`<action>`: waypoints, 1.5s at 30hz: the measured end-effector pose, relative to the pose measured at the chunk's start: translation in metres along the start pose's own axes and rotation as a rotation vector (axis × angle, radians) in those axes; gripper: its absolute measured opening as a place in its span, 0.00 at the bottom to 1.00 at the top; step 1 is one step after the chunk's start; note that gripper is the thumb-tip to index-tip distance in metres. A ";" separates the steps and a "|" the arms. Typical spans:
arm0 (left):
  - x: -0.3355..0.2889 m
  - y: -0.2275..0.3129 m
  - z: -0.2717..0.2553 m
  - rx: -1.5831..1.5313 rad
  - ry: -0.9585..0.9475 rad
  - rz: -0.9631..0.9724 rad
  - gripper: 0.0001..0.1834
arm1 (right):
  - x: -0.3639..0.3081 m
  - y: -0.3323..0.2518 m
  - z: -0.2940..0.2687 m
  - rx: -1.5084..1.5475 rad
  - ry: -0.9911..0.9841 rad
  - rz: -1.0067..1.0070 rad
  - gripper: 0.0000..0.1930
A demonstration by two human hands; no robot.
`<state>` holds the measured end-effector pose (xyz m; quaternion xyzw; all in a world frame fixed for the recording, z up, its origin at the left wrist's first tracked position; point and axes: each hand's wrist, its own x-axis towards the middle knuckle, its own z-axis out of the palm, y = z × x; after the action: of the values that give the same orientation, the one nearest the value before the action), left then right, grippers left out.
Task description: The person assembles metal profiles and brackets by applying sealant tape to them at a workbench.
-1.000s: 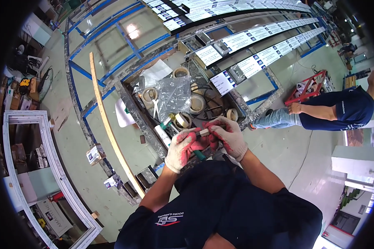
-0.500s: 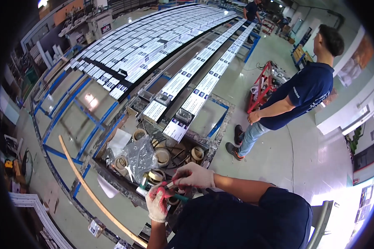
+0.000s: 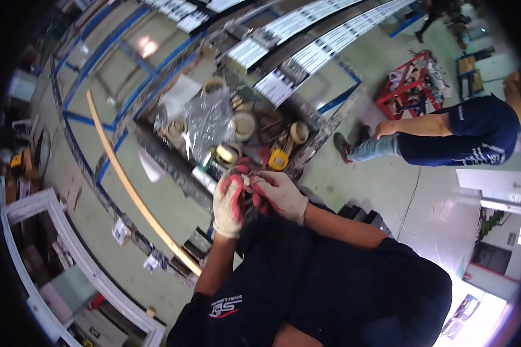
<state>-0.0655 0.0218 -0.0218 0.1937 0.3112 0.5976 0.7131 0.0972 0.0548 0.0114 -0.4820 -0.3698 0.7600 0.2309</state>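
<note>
At the tray's rim point(image 3: 171, 155), 6 o'clock: piece point(image 3: 246, 180) pinched between left hand point(image 3: 228, 202) and right hand point(image 3: 282, 197); 1 o'clock from left, axis unclear.

Tape rolls point(image 3: 228, 153) lie in the tray point(image 3: 171, 159) before the left hand point(image 3: 229, 199).

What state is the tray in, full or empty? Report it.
The tray is fairly full: tape rolls, a clear plastic bag and other items crowd it.

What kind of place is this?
Probably a workshop. There's a box with tape rolls in it, a red cart loaded with things, and a big white frame.
</note>
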 end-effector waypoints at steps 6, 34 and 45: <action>-0.028 -0.008 -0.052 0.430 0.260 0.104 0.22 | -0.001 0.047 -0.022 -0.689 -0.014 -0.176 0.22; -0.002 -0.056 0.092 0.148 0.737 0.085 0.23 | 0.161 0.007 -0.246 -1.442 -0.677 -0.405 0.11; 0.050 -0.047 0.125 0.211 0.637 0.025 0.22 | 0.104 -0.097 -0.179 -0.067 -0.510 0.090 0.17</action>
<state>0.0579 0.0727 0.0288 0.0736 0.5761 0.6014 0.5487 0.2138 0.2495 -0.0176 -0.2980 -0.4192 0.8538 0.0800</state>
